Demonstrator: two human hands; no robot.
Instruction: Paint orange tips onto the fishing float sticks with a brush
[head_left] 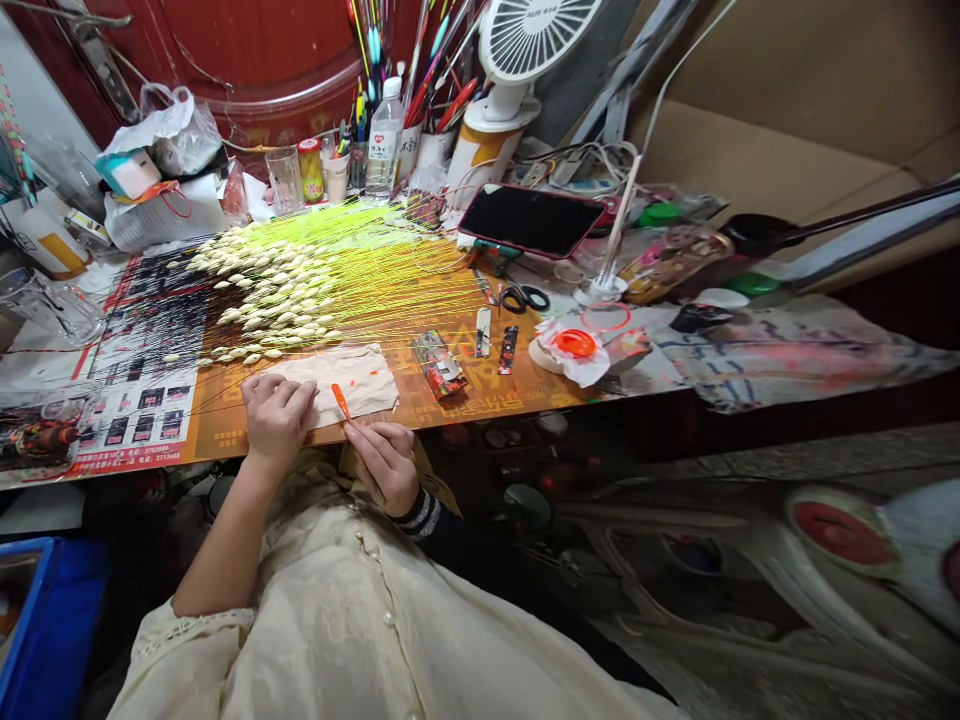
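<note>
Just at the table edge point(487, 407), right hand point(384, 465) pinches orange stick point(342, 402); left hand point(276, 415) curled, hold unclear.

left hand point(276, 418) curled at cloth point(379, 392) | right fingers point(373, 448) pinch slim orange piece point(340, 400) | pale bulbs point(281, 290) massed beyond

The left hand point(277, 420) hides its own palm, and the edges crop the fan point(536, 45) and blue crate point(56, 625)

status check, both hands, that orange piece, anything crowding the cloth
Left hand curled at cloth's left end, grip unclear. Right hand pinching slim orange piece, tip over cloth. Cream float bodies bunched close beyond cloth's far left.
</note>
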